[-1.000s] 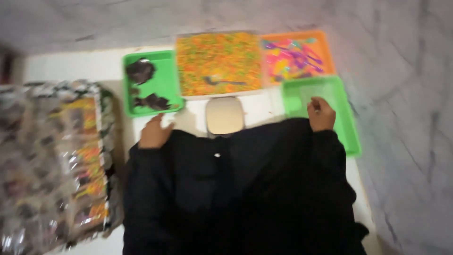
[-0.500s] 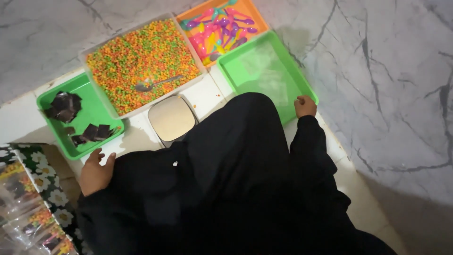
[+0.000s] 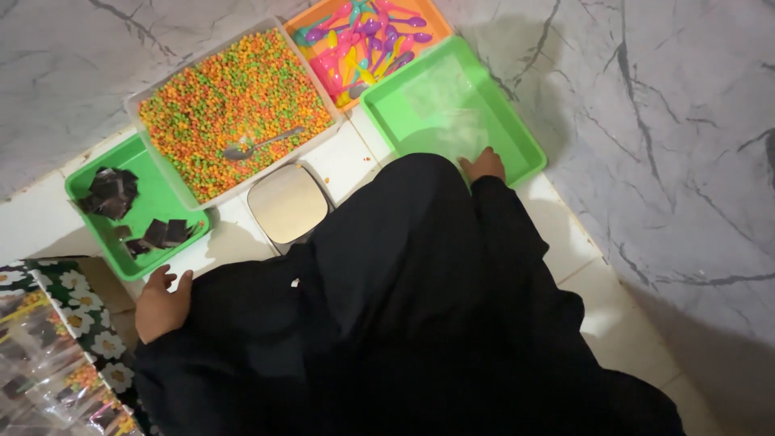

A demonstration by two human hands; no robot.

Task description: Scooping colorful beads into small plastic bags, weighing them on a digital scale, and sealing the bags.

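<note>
your right hand (image 3: 484, 165) rests on the near edge of the green tray (image 3: 517, 133) at the right, which holds clear plastic bags; the fingers lie loose over the rim and close on nothing. your left hand (image 3: 161, 303) sits low on the white tiled floor (image 3: 355, 157), fingers spread a little, its grip wide and empty, just below the smaller green tray (image 3: 165, 198) with the dark folded packets (image 3: 113, 192). black sleeves and a black robe (image 3: 387, 323) cover both arms and most of the lower view.

between the two green trays stands a clear bin of small orange, green and yellow pieces (image 3: 234, 105), with a metal spoon (image 3: 258, 145) lying on them. just in front of that bin, near the robe, is a small square scale with a pale top (image 3: 286, 203). behind the right green tray, touching it, an orange tray (image 3: 432, 20) holds plastic spoons in pink, purple and yellow (image 3: 367, 40). at the lower left, a stack of goods wrapped in clear film lies on a floral cloth (image 3: 48, 355), near your left hand.
</note>
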